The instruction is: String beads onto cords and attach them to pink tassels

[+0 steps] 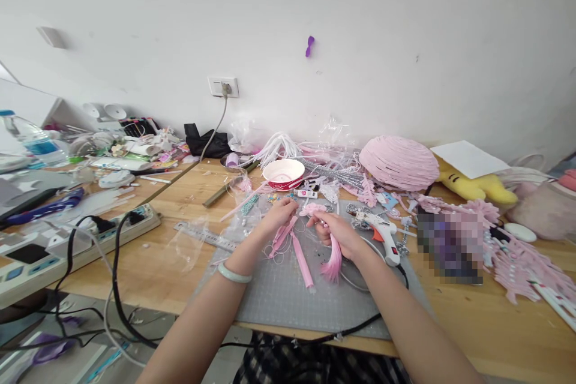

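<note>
My right hand (pixel 338 231) is closed round a pink tassel (pixel 332 263), whose loose strands hang below my fist. A fluffy pale pink piece (pixel 312 209) shows just above those fingers. My left hand (pixel 281 215) is pinched closed a little to the left; what its fingertips hold is too small to make out, though thin thread runs near it. Beneath it lie more pink tassels (pixel 302 261) and loose thread on the grey cutting mat (pixel 279 303). A white and orange glue gun (pixel 382 235) lies right of my right hand.
A red and white paper bowl (pixel 283 175) stands behind my hands, near a small glue tube (pixel 305 194). A steel ruler (pixel 204 237) and power strip (pixel 81 252) lie left. At the right are a large pink yarn bundle (pixel 398 163) and a yellow plush toy (pixel 477 183). Cables cross the front edge.
</note>
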Available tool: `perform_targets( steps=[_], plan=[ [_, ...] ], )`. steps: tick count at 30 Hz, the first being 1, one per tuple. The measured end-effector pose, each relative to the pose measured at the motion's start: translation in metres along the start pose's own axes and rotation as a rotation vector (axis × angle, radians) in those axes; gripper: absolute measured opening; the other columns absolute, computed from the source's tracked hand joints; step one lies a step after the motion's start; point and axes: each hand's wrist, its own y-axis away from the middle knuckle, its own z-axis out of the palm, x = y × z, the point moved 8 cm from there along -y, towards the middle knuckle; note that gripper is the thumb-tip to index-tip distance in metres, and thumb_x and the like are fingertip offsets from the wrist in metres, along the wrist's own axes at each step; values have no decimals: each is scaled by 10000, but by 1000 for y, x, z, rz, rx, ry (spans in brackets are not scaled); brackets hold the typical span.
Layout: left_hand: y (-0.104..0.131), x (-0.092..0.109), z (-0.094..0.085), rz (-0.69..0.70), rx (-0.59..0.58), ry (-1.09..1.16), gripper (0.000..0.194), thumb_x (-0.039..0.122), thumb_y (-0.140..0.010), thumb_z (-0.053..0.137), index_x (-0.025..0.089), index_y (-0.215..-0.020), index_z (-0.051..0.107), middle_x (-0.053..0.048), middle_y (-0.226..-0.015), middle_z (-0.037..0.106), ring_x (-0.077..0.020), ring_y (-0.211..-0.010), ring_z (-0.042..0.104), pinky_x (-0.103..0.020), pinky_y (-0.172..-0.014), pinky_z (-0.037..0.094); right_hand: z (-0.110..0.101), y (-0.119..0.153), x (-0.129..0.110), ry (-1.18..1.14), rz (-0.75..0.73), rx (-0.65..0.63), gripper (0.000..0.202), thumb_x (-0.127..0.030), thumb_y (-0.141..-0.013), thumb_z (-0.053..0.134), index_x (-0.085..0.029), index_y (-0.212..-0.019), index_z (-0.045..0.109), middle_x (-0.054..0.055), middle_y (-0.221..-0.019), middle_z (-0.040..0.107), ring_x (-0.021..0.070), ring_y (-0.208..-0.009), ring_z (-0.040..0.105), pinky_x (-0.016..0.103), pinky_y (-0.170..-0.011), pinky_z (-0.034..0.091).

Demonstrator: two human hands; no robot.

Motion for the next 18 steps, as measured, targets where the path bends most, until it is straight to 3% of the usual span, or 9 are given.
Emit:
perform_targets(
  steps=[6, 9, 11, 14, 16, 18],
  plan=[
    [0, -5, -7, -87, 44, -82, 306, 302, -857, 511, 152, -1123, 519, -79, -1118, 555, -194, -944, 570, -393, -787, 497, -3, 0, -2, -20, -24, 11, 299, -436, -721, 526, -146, -656, 557, -123, -398, 208, 33, -368, 98, 198, -362, 77],
    [5, -5, -1, -159, -9, -55, 276, 349, -871, 473, 117, -970, 583, -56, -902, 607, -119, -690, 576, -274, -610, 500, -3, 0, -3, -32, -41, 15, 306, -447, -721, 526, -147, -676, 556, -122, -411, 199, 36, -377, 103, 197, -366, 75],
    [10, -7, 7, -226, -70, -24, 373, 399, -877, 429, 88, -790, 616, -37, -693, 590, -60, -462, 455, -203, -439, 404, -3, 0, -3, -31, -45, 14, 314, -455, -723, 522, -145, -681, 556, -123, -416, 193, 37, -381, 100, 196, -369, 73],
    [16, -12, 19, -310, -152, 35, 479, 445, -873, 398, 79, -650, 613, -25, -551, 540, -33, -358, 319, -195, -358, 298, 0, -1, -3, -17, -42, 5, 332, -466, -729, 512, -142, -670, 556, -122, -416, 192, 37, -381, 100, 196, -372, 72],
    [16, -15, 23, -321, -168, 78, 444, 443, -871, 411, 83, -709, 614, -23, -592, 556, -45, -388, 375, -198, -383, 340, 2, -1, -2, -2, -40, -6, 336, -470, -735, 503, -145, -668, 554, -120, -415, 193, 39, -379, 102, 198, -374, 72],
    [12, -16, 24, -294, -155, 117, 336, 398, -871, 450, 98, -882, 601, -37, -763, 602, -86, -536, 519, -230, -496, 451, 4, -1, -1, 19, -37, -17, 334, -470, -743, 491, -150, -671, 551, -118, -418, 194, 40, -379, 98, 201, -375, 72]
  ],
)
